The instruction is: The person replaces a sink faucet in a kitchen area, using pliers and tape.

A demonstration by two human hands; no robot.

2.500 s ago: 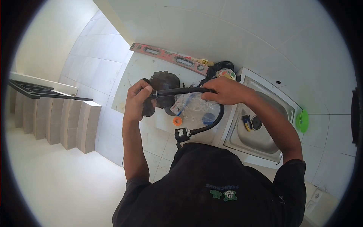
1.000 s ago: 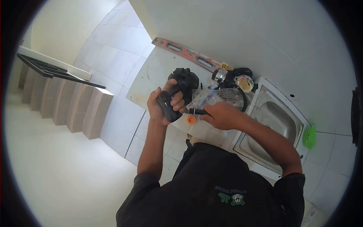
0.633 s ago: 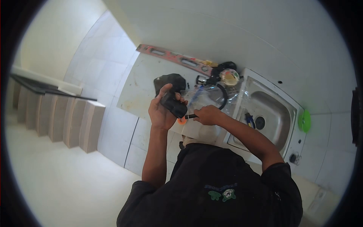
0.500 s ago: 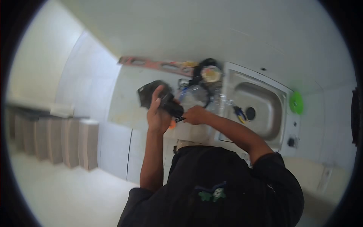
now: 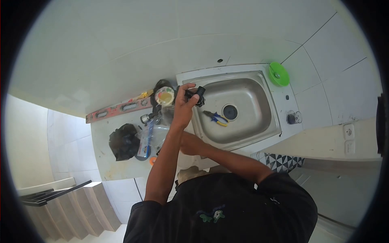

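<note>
My left hand point(image 5: 185, 106) is raised at the left edge of the steel sink point(image 5: 255, 133), its thumb and fingers closed round a black plastic pipe fitting point(image 5: 200, 95) with a short tubular end. My right hand point(image 5: 185, 144) is low over the counter, crossing beneath my left forearm, which hides its fingers. Left of both arms, a crumpled black plastic bag point(image 5: 123, 141) lies on the counter beside a clear plastic packet point(image 5: 156, 133) and a blue-and-white packet point(image 5: 144, 148). Near them is an orange ring point(image 5: 152, 160).
Pliers point(image 5: 216, 118) with blue-and-yellow handles lie in the sink beside the drain point(image 5: 229, 112). A red spirit level point(image 5: 117, 110) rests along the wall. Behind my left hand stands a round tub point(image 5: 165, 96). A green bowl point(image 5: 279, 74) and a glass point(image 5: 294, 117) are right of the sink.
My view has swung right toward the sink. My left hand has moved from in front of the black bag to the sink's edge with the fitting. My right hand no longer touches the fitting.
</note>
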